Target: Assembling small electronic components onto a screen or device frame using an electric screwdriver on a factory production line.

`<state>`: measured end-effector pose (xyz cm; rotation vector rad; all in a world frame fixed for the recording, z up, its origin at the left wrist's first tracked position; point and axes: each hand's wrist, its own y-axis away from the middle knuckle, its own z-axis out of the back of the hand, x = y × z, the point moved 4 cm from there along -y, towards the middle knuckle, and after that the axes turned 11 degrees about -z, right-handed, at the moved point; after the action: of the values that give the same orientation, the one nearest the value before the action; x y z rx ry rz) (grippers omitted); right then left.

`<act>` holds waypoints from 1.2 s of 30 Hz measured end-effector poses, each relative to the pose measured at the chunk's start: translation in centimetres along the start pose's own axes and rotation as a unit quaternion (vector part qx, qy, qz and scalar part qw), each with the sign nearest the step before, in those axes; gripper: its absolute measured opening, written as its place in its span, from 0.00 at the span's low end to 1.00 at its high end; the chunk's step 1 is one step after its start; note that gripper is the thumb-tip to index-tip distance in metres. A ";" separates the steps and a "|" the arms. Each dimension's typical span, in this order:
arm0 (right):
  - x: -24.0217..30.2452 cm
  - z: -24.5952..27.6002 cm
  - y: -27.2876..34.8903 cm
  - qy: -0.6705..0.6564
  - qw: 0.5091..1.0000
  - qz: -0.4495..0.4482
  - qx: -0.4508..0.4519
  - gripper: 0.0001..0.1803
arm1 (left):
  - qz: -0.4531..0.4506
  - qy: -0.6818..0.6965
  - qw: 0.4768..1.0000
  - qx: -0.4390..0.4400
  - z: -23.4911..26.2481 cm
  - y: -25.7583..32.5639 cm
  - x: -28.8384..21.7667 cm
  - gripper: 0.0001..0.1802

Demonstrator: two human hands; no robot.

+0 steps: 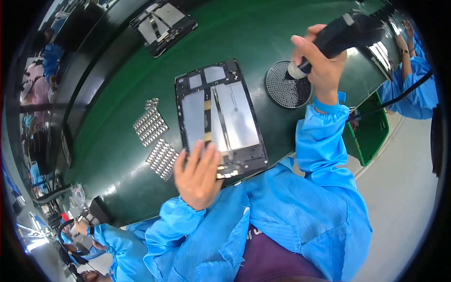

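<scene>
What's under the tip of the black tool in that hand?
Under the black electric screwdriver in the right hand lies a round perforated screw tray. The tip itself hides whatever it touches.

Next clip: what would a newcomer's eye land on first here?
The opened tablet at the centre of the green bench, its silver insides bare, with the left hand pressing its near edge. Up right, the right hand holds a black electric screwdriver tip-down on a round screw tray.

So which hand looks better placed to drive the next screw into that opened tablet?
Probably the right hand: it grips the electric screwdriver, its tip at the round screw tray. The left hand lies flat on the opened tablet, steadying it.
</scene>
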<state>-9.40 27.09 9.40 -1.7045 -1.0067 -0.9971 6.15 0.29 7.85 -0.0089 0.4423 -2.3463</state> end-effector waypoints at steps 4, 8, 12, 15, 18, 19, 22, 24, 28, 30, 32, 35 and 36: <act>-0.9 0.0 0.1 0.017 1.000 -0.001 0.010 0.13 | -0.055 0.144 0.988 0.020 -4.5 0.6 -1.7 0.34; -1.8 -0.7 0.1 0.051 0.998 -0.020 0.015 0.15 | -0.072 0.170 0.982 -0.040 -6.5 0.2 -2.7 0.30; -2.2 -1.0 0.0 0.086 0.996 -0.006 0.018 0.14 | -0.054 0.186 0.975 -0.107 -6.7 -1.5 -3.0 0.21; -2.4 -1.0 -0.3 0.096 0.995 -0.007 0.016 0.14 | -0.067 0.230 0.961 -0.140 -7.5 -2.1 -2.4 0.16; -2.6 -1.1 -0.6 0.100 0.995 -0.005 0.021 0.14 | -0.057 0.256 0.950 -0.166 -7.2 -2.6 -2.2 0.13; -2.7 -1.2 -0.6 0.103 0.994 -0.001 0.025 0.14 | -0.056 0.258 0.950 -0.167 -7.2 -2.7 -2.2 0.13; -2.8 -1.2 -0.9 0.093 0.995 0.006 0.037 0.14 | -0.030 0.285 0.939 -0.189 -7.0 -2.8 -2.0 0.12; -2.8 -1.1 -0.8 0.102 0.994 0.002 0.030 0.14 | -0.005 0.302 0.934 -0.188 -6.9 -3.0 -1.9 0.11; -3.1 -0.9 -0.8 0.099 0.994 0.008 0.038 0.13 | 0.013 0.301 0.926 -0.226 -5.8 -3.2 -1.2 0.09; -3.1 -0.9 -0.7 0.096 0.995 0.000 0.037 0.13 | 0.069 0.240 0.943 -0.220 -5.3 -3.3 -0.4 0.10; -3.2 -0.9 -0.7 0.092 0.995 -0.013 0.038 0.13 | 0.078 0.222 0.949 -0.211 -4.8 -3.3 0.6 0.10; -2.6 -1.1 -0.5 0.121 0.991 0.016 0.051 0.14 | 0.112 0.206 0.954 -0.186 -4.7 -3.6 2.1 0.08; -2.0 -1.3 -0.3 0.114 0.993 -0.035 0.023 0.15 | 0.100 0.228 0.955 -0.161 -4.6 -3.8 2.3 0.08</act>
<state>-10.56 25.57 8.01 -1.4882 -0.9368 -1.1758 1.32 2.73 4.46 0.4107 0.9994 -2.0445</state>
